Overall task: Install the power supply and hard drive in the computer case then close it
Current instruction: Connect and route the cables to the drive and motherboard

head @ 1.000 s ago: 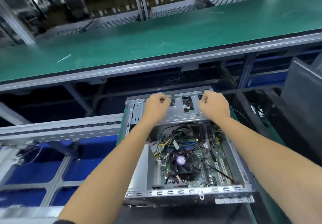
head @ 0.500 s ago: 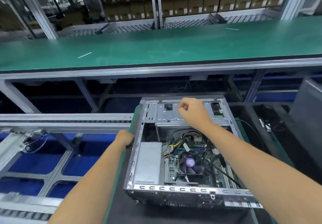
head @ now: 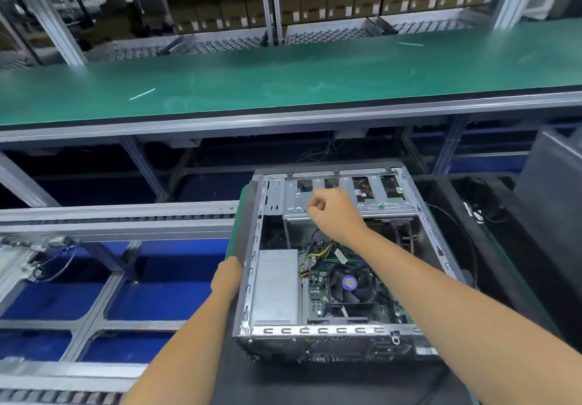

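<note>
Left hand [head: 229, 275]: rests against the outer left wall of the open grey sheet-metal computer case [head: 330, 332]; its fingers are hidden, so the grip cannot be told. Case lies on its side on a dark mat, open side up. Silver box-shaped power supply [head: 277, 288]: seated inside along the left wall. Perforated silver drive cage [head: 371, 196]: spans the far end. Right hand [head: 330, 212]: fist curled on the cage; whether it holds anything cannot be told. Handling, as judged: heavy, stiff, sharp-edged; hold by outer walls, avoiding the board and cables.
</note>
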### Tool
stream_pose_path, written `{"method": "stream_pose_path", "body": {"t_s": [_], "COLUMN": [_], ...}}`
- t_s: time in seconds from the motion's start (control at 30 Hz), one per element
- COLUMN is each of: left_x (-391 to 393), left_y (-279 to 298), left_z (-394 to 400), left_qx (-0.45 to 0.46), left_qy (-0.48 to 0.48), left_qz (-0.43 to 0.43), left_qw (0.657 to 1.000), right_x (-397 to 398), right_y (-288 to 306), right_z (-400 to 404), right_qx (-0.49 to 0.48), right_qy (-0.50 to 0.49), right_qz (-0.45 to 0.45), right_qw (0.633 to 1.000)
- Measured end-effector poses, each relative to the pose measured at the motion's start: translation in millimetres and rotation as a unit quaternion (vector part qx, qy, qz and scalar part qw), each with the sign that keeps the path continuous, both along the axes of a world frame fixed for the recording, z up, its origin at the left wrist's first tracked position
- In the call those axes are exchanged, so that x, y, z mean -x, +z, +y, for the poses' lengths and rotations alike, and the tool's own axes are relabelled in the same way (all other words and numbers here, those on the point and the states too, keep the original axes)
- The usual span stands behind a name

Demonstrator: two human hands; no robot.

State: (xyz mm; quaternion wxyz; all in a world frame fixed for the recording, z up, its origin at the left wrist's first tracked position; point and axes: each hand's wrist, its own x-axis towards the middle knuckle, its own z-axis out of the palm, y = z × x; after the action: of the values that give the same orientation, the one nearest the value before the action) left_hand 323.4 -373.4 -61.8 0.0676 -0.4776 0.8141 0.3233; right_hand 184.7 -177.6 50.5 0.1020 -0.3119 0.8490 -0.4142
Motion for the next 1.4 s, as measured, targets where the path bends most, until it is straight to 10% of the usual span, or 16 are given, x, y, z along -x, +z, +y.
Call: {"method": "stream_pose_path", "body": {"t_s": [0.57, 1.07, 1.4], "left_x": [18, 0, -32], "left_y": [-13, 8, 14], "left_z": [-5, -17, -4], "left_qx": [-0.173, -0.007, -0.138], "left_qy": [0.101, -0.138, -0.208], "left_qz": [0.145, 0.053, -0.111], "left_qw": [0.969, 0.989, 0.962], "right_x": [2, 1, -22], "right_y": [-2, -7, -9], "right_z": [21, 9, -29], "right_qx": [0.031, 0.021, 0.012], "right_qy": [-0.055, -0.044, 0.003], "right_qz": [-0.013, -0.025, -0.030], "right_qw": [0.998, 0.998, 0.999]}}
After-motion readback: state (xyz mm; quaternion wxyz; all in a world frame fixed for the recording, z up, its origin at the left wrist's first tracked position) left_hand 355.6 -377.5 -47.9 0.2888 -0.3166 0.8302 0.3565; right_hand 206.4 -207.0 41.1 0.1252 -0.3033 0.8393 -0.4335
